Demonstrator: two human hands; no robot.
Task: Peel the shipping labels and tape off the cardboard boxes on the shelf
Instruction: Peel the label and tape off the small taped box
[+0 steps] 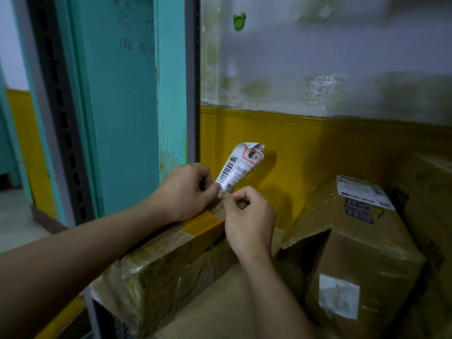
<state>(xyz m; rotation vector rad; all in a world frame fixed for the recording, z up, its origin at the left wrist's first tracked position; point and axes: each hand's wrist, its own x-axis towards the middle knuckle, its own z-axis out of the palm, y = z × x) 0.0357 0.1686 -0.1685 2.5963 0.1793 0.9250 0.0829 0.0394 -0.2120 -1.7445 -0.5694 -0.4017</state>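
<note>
Shipping label (241, 165) standing clear above the taped box (171, 260), long axis rising up and rightward from the pinch. Lower end gripped between thumb and fingers of left hand (186, 189); right hand (247, 216) curled just beside, probably pinching the same corner. Both equally near.

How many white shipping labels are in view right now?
3. A peeled barcoded label, pinched by the left hand and right hand; a printed label atop the torn brown cardboard box at right; a faded label on that box's front. Others may be hidden.
</note>
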